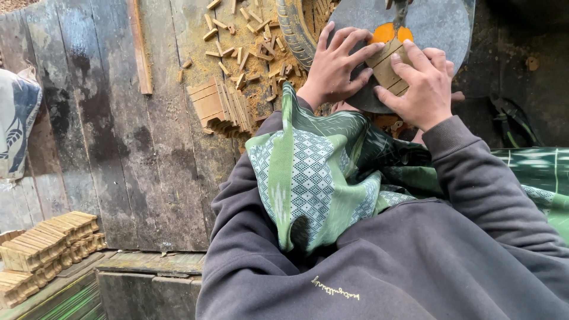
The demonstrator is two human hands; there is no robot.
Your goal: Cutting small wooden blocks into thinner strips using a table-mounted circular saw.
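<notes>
My left hand (338,62) lies spread on a round grey metal plate (438,24), fingertips against a flat wooden block (385,66). My right hand (422,86) presses down on the same block from the right and covers its near end. An orange part (385,32) shows on the plate just beyond the block, below a thin metal piece (400,12). Dark grey sleeves and a green patterned cloth (320,178) over my lap fill the lower frame.
Small cut wooden pieces (249,35) and sawdust lie scattered on the plank floor (118,118) at upper left. A fanned row of thin wooden slats (216,106) sits left of my knee. Stacked wooden sticks (41,246) stand at lower left. A tyre (296,26) borders the plate.
</notes>
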